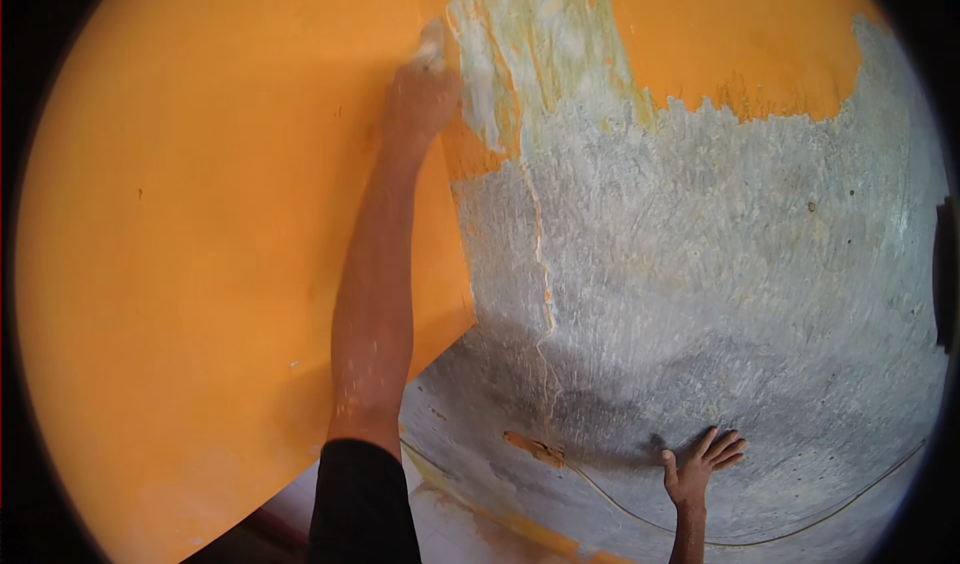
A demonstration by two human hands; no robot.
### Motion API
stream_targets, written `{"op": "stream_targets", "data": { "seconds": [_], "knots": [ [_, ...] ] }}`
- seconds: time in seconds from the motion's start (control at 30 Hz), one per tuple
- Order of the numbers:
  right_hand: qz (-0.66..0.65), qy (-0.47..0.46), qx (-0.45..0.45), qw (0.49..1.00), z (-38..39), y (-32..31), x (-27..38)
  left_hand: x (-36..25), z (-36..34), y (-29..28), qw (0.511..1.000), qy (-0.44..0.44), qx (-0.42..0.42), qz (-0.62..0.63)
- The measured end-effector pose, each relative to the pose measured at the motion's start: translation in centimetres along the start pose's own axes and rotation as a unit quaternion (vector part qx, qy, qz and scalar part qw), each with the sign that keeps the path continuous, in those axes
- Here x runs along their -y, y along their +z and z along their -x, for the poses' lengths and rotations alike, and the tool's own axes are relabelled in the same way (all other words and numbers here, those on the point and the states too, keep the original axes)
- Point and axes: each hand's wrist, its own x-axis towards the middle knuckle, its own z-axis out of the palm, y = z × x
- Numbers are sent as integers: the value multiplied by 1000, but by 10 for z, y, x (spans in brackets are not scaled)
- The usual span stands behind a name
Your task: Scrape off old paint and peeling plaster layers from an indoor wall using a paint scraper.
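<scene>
My left hand (421, 96) is raised at the corner where two walls meet. Its fingers are closed around a small pale grey piece (432, 40), whose kind I cannot make out. Just right of it, a whitish-green streaked patch (545, 49) covers part of the wall. Below that spreads a rough grey bare surface (640, 234), with an orange paint area (740, 34) left above it. Low on the grey surface, my right hand (695, 471) lies flat with its fingers spread and holds nothing.
A smooth orange wall (210, 224) fills the left side. From a brown broken spot (538, 449), a thin cable (640, 517) curves along the lower grey wall. One crack (543, 264) runs down the grey surface. Something dark (945, 274) shows at the right rim.
</scene>
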Motion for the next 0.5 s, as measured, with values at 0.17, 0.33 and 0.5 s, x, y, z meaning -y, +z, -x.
{"op": "stream_targets", "data": {
  "seconds": [0.17, 0.33, 0.5],
  "knots": [
    [13, 5, 3, 1000, -2, -3, -5, -20, 40, -8, 995, -4, 58, 87],
    [-9, -6, 0, 1000, 0, -8, -4, 1, 37, 19, 982, 122, -52, 135],
    [-35, -6, -1, 999, -4, -1, 6, 9, 19, -2, 997, 41, -36, 47]
  ]
}}
